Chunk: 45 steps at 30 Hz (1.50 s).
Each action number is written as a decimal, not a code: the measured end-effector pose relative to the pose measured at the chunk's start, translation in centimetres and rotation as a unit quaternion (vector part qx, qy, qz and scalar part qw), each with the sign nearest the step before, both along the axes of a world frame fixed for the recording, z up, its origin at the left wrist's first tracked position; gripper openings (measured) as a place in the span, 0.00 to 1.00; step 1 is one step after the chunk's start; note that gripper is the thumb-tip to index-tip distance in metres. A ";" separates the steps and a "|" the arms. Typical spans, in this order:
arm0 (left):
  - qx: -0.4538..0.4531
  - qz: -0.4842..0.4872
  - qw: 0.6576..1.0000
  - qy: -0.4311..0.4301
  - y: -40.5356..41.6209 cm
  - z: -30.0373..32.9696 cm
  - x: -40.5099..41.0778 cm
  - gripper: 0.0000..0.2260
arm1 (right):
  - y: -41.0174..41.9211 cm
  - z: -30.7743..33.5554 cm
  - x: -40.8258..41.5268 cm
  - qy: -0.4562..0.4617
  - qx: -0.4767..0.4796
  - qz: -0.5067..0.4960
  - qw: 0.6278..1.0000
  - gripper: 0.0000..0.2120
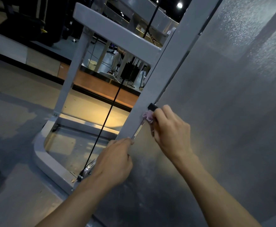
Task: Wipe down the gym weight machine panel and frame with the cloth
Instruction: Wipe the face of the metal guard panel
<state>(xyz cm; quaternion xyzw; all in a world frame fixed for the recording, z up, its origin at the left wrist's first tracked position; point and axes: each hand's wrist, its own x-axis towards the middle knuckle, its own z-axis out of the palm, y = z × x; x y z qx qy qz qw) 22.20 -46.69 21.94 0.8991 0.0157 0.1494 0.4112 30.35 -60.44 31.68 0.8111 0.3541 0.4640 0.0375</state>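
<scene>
Frame [152, 89] left of panel [224, 112]

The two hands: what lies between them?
In the head view, a shiny strip along the frame post's edge runs between left hand and right hand.

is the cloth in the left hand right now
No, the pink cloth is bunched in the right hand against the grey frame upright, while the left hand grips the panel edge lower down.

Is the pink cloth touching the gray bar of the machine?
Touching. The head view shows the cloth, bunched in the right hand, pressed against the edge of the frame post.
</scene>
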 end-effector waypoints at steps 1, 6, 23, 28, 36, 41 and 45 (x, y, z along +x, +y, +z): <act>0.000 0.006 1.000 0.002 0.2 -0.1 0.1 0.24 | -0.2 -1.2 -0.2 0.013 -0.021 -0.002 1.000 0.07; 0.012 0.032 0.999 0.022 0.3 -0.1 0.2 0.21 | -1.8 -8.2 -0.5 0.092 -0.176 -0.015 0.980 0.11; 0.049 0.084 0.993 0.062 0.5 -0.7 0.0 0.19 | -0.1 -9.2 0.0 0.105 -0.172 -0.019 0.979 0.15; 0.062 0.071 0.993 0.066 0.8 -1.3 0.3 0.19 | -0.3 -2.8 -0.2 0.043 -0.036 -0.018 0.998 0.08; 0.056 0.065 0.995 0.046 0.3 -1.4 0.6 0.20 | -0.5 -8.3 -1.4 0.141 -0.111 -0.048 0.983 0.12; 0.045 0.062 0.997 0.011 -0.1 -1.7 0.5 0.17 | -1.6 -10.1 -3.0 0.219 -0.089 -0.038 0.971 0.13; -0.025 0.060 0.995 -0.079 0.0 -1.5 0.3 0.09 | -4.1 -10.0 -5.8 0.361 0.048 -0.084 0.928 0.09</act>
